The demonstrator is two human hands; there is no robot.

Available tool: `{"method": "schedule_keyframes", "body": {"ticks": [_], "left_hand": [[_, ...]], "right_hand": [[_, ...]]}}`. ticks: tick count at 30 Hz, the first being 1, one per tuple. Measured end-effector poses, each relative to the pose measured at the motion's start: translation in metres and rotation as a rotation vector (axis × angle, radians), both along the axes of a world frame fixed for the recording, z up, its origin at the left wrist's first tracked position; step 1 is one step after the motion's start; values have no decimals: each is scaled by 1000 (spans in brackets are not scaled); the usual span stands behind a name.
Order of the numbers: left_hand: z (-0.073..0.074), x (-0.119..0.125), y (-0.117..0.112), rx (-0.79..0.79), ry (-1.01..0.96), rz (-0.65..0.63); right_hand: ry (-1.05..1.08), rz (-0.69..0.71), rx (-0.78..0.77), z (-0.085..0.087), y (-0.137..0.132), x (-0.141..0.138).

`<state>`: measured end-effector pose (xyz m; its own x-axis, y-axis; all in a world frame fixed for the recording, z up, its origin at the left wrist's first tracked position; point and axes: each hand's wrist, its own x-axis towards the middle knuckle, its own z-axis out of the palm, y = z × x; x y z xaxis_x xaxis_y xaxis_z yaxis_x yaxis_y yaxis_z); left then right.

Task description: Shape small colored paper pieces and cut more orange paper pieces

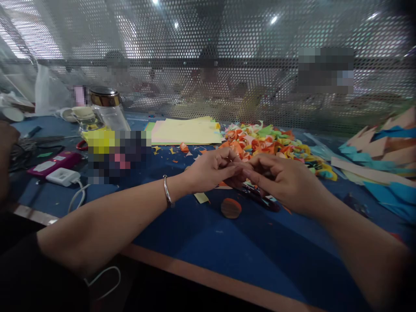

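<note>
My left hand [208, 171], with a silver bracelet at its wrist, meets my right hand [286, 180] above the blue table. Both hands have their fingertips pinched together and touching; whatever they hold is hidden by the fingers. Just beyond them lies a heap of small folded paper pieces [269, 145] in orange, yellow and green. A dark, glossy long object [268, 203] sits partly covered beneath my right hand. Nearer to me rests a round orange-brown disc [231, 208], with a pale yellow paper scrap [202, 198] to its left.
Behind stand a stack of coloured paper sheets [186, 132] and a perforated metal screen [201, 39]. To the right are blue and peach folded papers [386, 149]. A lidded glass jar [108, 108], purple box [55, 164] and white charger [63, 176] occupy the left, beside another person's arm [5, 160].
</note>
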<state>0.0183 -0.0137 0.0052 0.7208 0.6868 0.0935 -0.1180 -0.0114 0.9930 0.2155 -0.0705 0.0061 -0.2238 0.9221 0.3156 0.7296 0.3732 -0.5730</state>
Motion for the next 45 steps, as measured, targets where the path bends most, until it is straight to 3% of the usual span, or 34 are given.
{"method": "schedule_keyframes", "body": {"ticks": [12, 20, 26, 29, 32, 34, 38, 45], "left_hand": [[-9, -6, 10, 79, 31, -41], [-4, -12, 11, 21, 0, -122], [-7, -19, 21, 90, 118, -185], [-11, -19, 26, 259, 202, -186], [-12, -16, 27, 570, 282, -101], [-11, -14, 27, 669, 320, -53], [-8, -13, 25, 598, 333, -49], [-7, -12, 23, 427, 342, -158]], "right_hand": [[-34, 13, -40, 8, -2, -1], [-40, 9, -83, 8, -2, 5], [-44, 25, -65, 10, 0, 5], [-68, 47, -87, 8, 1, 7], [-88, 77, -151, 7, 3, 9], [-103, 92, -180, 6, 4, 11], [-111, 93, -204, 4, 5, 12], [-91, 139, -336, -2, 7, 13]]}}
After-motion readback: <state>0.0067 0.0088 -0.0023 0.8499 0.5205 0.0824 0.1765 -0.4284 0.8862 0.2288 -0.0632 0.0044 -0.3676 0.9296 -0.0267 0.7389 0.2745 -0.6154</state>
